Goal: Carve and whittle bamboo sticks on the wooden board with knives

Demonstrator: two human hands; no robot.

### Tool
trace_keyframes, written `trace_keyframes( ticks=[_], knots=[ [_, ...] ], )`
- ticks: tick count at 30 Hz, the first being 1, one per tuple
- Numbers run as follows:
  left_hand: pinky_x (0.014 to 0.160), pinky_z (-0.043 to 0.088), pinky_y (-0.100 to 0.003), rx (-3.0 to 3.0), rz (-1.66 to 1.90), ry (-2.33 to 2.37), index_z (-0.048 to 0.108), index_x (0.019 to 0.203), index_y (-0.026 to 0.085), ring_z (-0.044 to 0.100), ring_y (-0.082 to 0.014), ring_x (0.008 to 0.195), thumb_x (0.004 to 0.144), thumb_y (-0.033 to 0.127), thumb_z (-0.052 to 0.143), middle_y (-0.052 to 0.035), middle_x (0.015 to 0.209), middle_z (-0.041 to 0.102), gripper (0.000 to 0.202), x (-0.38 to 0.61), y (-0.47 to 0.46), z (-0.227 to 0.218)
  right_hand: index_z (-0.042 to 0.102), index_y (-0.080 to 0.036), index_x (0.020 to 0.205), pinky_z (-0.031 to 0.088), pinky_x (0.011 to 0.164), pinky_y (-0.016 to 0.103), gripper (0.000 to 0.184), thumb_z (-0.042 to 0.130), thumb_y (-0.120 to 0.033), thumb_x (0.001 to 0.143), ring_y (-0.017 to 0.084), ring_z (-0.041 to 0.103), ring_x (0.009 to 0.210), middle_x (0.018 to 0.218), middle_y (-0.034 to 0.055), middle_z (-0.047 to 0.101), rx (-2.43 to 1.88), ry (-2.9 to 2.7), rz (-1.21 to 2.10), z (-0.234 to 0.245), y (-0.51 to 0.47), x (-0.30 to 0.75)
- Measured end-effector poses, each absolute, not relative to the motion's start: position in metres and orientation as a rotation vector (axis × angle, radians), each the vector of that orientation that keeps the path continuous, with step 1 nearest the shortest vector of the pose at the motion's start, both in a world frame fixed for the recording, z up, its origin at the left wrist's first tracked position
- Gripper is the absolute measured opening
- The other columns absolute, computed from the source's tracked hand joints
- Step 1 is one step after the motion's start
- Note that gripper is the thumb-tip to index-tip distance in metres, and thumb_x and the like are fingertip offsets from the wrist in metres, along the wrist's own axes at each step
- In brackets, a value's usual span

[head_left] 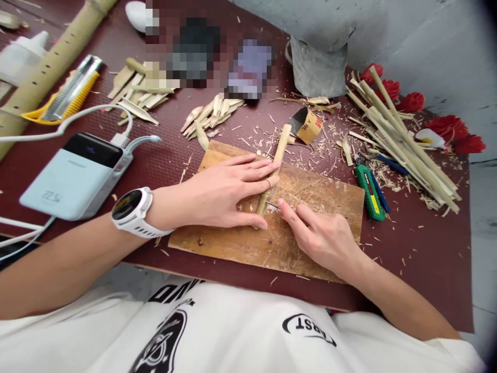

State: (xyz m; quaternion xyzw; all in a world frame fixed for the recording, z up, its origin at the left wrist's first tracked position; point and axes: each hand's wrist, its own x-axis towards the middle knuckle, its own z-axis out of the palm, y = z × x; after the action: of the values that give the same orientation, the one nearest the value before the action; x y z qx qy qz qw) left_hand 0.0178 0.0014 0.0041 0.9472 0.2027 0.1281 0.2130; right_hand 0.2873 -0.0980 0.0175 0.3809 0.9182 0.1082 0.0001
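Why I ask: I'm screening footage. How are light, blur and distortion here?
Head view: light soft, fairly even, no harsh shadows; head view: left hand, right hand and bamboo reasonably sharp; head view: right-hand corners dark, outer parts stretched as by a wide lens; head view: a dark item and a purplish one pixelated.

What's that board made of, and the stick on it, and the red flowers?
The board looks like worn wood: brown, scratched and stained. The stick is perhaps bamboo or reed: pale, straight, smooth-looking. The red flowers could be cloth or plastic, since their bright, even red looks artificial, but real petals can't be ruled out.
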Motion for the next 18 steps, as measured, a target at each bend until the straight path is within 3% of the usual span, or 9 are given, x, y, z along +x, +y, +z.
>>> trace_keyframes(
  ticks=[9, 18],
  knots=[
    [0.135, 0.018, -0.048, 2.659, 0.299, 0.574, 0.045, 0.157, 0.009, 0.032, -0.0317, 0.159, 0.099, 0.066, 0.059, -0.0184, 0.168, 0.037, 0.082, 0.0181, 0.0008, 0.0068, 0.048, -0.013, 0.154, 0.027, 0.056, 0.031, 0.054, 0.056, -0.013, 0.101, 0.011, 0.048, 0.058, 0.083, -0.0009, 0.065, 1.243, 2.904, 0.368, 0.0124, -0.1023, 0.289],
    [0.135, 0.017, -0.046, 2.636, 0.276, 0.577, 0.041, 0.16, 0.01, 0.031, -0.0313, 0.16, 0.099, 0.065, 0.06, -0.016, 0.169, 0.036, 0.085, 0.0165, 0.0027, 0.0104, 0.056, -0.016, 0.15, 0.028, 0.059, 0.03, 0.051, 0.064, -0.015, 0.1, 0.01, 0.05, 0.06, 0.079, -0.0024, 0.063, 1.263, 3.02, 0.332, 0.0116, -0.0964, 0.2904]
  ],
)
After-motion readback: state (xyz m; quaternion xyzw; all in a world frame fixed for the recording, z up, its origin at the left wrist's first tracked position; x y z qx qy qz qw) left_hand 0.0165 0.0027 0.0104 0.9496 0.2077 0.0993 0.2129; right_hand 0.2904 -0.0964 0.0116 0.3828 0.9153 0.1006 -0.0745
